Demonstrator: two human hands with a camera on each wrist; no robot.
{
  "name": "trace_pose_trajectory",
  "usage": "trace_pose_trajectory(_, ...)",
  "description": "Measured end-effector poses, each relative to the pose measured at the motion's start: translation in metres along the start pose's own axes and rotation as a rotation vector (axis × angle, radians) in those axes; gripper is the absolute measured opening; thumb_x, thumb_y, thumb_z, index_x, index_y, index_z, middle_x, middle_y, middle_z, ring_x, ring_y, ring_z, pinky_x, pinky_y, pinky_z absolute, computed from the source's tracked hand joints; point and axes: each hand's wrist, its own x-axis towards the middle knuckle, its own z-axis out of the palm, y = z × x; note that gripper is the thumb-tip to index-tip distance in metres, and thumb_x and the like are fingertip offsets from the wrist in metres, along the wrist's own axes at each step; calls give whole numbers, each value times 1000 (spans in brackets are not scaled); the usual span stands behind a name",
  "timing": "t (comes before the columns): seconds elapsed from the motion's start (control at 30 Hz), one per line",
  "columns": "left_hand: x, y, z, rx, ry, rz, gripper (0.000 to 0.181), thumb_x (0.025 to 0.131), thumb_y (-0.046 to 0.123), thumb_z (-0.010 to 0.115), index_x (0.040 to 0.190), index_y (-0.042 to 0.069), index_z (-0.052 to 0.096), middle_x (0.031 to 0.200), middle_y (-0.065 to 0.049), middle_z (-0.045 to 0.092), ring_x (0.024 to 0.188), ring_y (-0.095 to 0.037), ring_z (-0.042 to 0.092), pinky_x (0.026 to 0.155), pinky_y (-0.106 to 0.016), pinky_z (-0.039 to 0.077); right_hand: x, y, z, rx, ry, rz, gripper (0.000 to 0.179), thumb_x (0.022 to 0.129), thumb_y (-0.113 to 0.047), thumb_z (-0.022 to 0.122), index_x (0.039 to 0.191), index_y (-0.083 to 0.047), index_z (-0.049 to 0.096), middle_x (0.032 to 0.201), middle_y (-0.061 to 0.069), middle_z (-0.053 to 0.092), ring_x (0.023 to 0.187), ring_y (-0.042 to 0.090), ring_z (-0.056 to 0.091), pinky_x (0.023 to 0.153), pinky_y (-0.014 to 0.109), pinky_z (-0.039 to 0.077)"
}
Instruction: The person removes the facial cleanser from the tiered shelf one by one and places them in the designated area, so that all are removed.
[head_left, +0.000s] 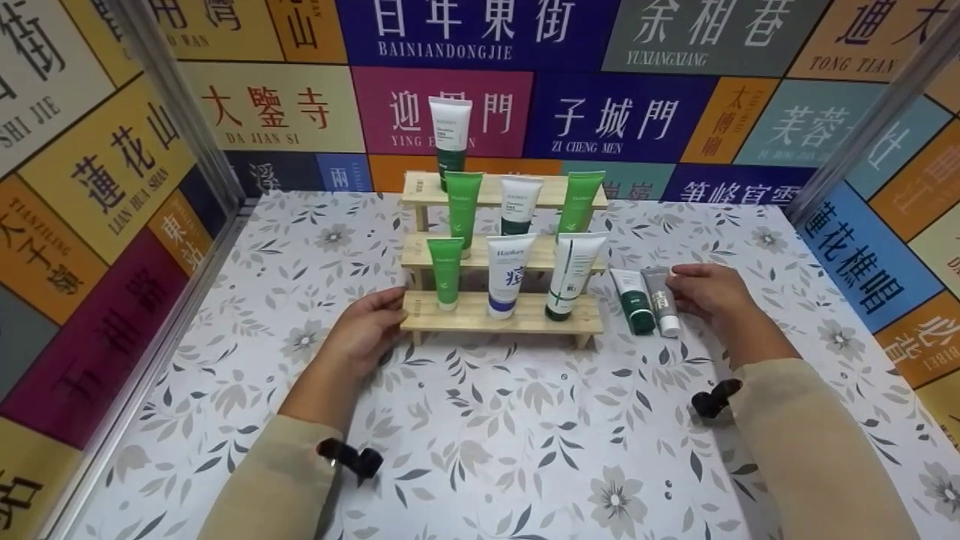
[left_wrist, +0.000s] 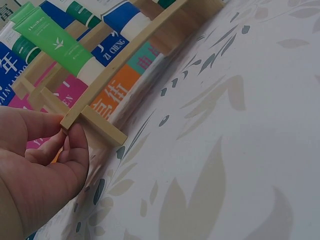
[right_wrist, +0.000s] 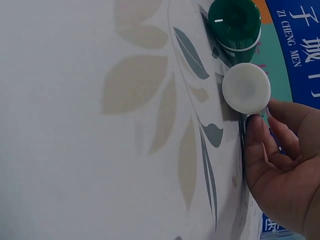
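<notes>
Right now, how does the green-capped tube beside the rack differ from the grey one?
The green-capped tube is white and dark green; the grey tube has a white cap. The right hand touches the grey tube, not the green-capped tube. Both lie with caps toward you.

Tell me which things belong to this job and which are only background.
For the job:
wooden stand, held by left grip
seven tubes on it
grey tube at right grip
white-and-green tube beside it

Background:
flowered tablecloth
lettered walls
</notes>
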Motion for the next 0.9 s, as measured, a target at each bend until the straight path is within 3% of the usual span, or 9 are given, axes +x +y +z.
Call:
trace_pose_trajectory(0.17,1,-1,0,3,0,7,57,102,-8,56,158,-1,46,155,-17,53,109,-12,66,88,-20,58,-2,1,-3,14,7,8,64,102,-24,75,159,-13,50,102,-15,70,92,5,72,91,24,63)
trace_pose_trajectory(0.43,1,0,0,-2,-2,0,58,102,-8,57,158,0,46,157,-17,52,113,-13,66,90,-21,58,-5,3,-9,17,1,32,66,101,-27,77,161,-18,49,109,-14,70,98,6,71,93,23,62)
trace_pose_trajectory(0.67,1,-1,0,-9,0,-5,58,102,-7,58,158,1,47,155,-16,54,114,-13,66,91,-22,59,-10,1,-11,67,-6,6,64,100,-23,77,157,-13,50,95,-14,74,91,7,72,88,24,63)
trace_pose_trajectory(0.9,1,-1,1,-7,2,-11,58,102,-7,57,158,2,48,156,-15,53,121,-16,64,93,-22,60,-18,-10,-14,14,-4,-6,59,100,-33,77,154,-20,54,105,-10,73,94,10,69,89,29,62)
